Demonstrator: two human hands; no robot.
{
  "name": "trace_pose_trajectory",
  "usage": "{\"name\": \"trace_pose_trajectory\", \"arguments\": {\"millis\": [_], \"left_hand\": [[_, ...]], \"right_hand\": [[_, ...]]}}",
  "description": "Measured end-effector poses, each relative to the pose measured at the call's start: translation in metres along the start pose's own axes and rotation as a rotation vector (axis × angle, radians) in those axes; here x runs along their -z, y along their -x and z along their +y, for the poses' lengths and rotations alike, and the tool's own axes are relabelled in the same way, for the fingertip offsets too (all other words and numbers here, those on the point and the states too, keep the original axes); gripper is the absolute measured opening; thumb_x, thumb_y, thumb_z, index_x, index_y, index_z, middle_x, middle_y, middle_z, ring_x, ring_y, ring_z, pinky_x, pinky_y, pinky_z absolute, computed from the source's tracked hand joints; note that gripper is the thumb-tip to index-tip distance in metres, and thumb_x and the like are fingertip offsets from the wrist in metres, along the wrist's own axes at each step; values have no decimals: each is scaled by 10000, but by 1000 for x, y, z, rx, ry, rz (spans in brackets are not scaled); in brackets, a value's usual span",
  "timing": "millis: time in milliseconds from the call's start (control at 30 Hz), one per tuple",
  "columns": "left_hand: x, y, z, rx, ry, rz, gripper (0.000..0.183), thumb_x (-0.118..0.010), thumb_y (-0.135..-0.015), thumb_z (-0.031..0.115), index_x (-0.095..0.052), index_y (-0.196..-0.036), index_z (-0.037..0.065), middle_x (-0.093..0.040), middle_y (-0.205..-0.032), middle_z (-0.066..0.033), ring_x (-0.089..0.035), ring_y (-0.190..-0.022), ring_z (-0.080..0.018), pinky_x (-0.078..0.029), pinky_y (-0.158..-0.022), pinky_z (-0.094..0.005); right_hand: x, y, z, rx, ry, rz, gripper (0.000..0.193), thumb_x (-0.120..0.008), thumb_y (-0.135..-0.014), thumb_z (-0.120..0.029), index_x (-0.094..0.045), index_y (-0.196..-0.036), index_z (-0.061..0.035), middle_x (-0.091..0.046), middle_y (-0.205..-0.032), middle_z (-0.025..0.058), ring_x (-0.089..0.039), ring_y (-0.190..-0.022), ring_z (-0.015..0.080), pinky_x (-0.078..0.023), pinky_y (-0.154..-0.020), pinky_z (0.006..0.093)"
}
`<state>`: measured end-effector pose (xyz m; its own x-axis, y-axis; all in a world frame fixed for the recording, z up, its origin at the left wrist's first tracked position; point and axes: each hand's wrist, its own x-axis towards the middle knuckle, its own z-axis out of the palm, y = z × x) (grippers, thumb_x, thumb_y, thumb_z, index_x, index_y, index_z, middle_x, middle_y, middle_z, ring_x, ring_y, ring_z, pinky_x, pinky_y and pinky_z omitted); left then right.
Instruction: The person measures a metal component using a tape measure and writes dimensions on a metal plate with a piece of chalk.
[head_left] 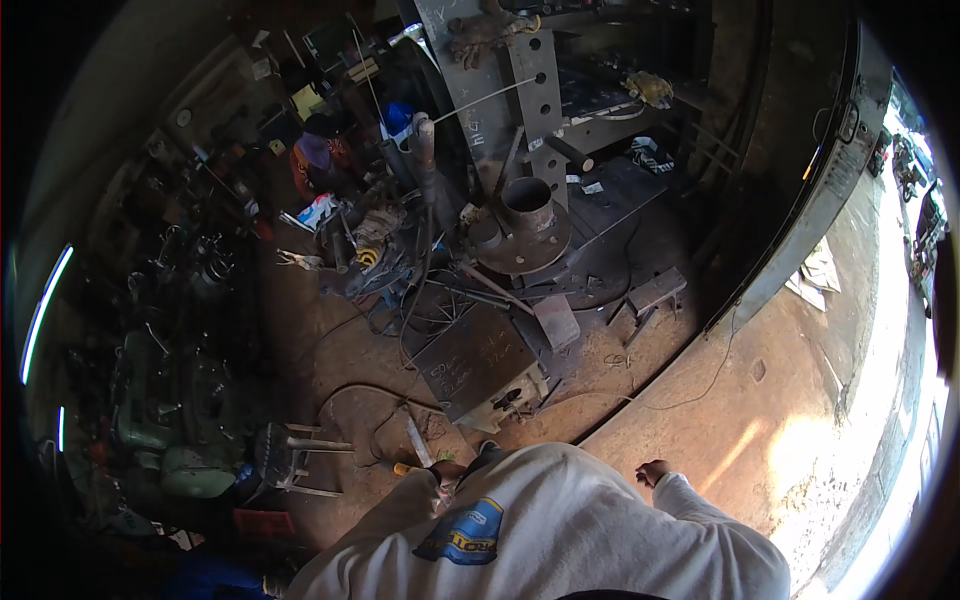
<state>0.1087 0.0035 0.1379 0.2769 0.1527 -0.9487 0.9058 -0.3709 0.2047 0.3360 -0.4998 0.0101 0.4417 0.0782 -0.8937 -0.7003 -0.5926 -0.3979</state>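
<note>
Low in front of my body, my left hand (448, 472) is closed, with its fingers partly hidden by shadow. It appears to grip a tool with a flat, pale metal blade (419, 441) and an orange end (403, 469). My right hand (653, 471) hangs out to the right above the brown floor, its fingers curled in and nothing visible in them. Just ahead of me is a dark metal box (470, 360) with chalk marks on its flat top.
A round metal base with an upright pipe (527, 200) stands beyond the box. Hoses (375, 388) cross the floor. A stool (295, 460) and green machinery (150, 390) are left, a small metal stand (655, 290) right. Another person (318, 155) is at the back left.
</note>
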Motion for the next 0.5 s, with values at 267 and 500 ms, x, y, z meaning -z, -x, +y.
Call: {"name": "trace_pose_trajectory", "arguments": {"millis": [267,500], "left_hand": [[-8,-18,17,-21,66,130,419,-547,-812,494,-719,-868,116,-661,-693,-84,-648,-539,-195,-554,-537,-308],[-7,-49,-3,-117,-99,260,513,-551,-713,466,-724,-962,52,-706,-951,-177,-686,-893,-263,-502,-782,-377]], "right_hand": [[3,-35,25,224,119,-155,255,-402,-998,-231,-634,-951,-136,-668,-770,25,-611,-592,156,-445,-479,314],[4,8,-15,471,508,-301,271,-492,-951,-237,-603,-782,-56,-618,-674,53,-471,-430,161,-351,-400,338]]}}
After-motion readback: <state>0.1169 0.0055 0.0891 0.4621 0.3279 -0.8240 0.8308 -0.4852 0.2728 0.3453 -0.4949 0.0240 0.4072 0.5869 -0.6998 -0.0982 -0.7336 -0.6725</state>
